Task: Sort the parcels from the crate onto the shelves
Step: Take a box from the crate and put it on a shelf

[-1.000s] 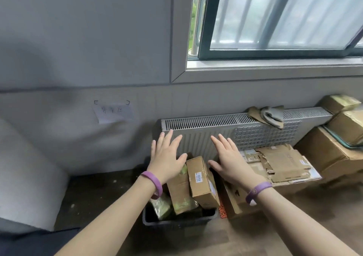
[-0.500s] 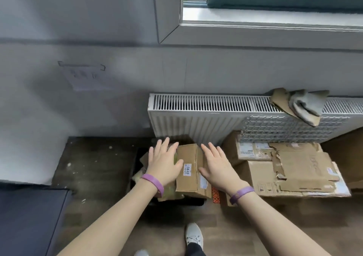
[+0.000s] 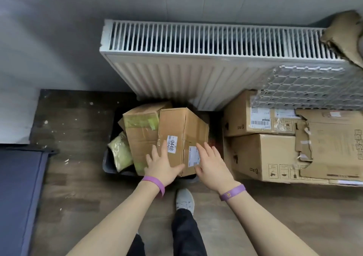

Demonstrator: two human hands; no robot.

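Note:
A dark crate [image 3: 110, 167] stands on the floor below a radiator, stuffed with parcels. A brown cardboard box [image 3: 182, 126] with a white "0448" label lies on top, tilted. Beside it on the left is a second brown box [image 3: 139, 135] with green tape, and a yellow-green padded bag [image 3: 119, 153] sits at the crate's left edge. My left hand [image 3: 163, 165] rests flat on the labelled box's near left face, fingers spread. My right hand [image 3: 212, 163] lies on its near right face, over a white sticker. Neither hand has closed around the box.
A white radiator [image 3: 196, 63] hangs on the wall just behind the crate. Stacked large cardboard boxes [image 3: 275, 153] with torn flaps stand to the right. A dark blue panel [image 3: 17, 192] lies at the left. My shoe [image 3: 184, 200] stands on the wooden floor before the crate.
The view has tilted down from the window to the floor. Both hands have come down from in front of the radiator onto the labelled box.

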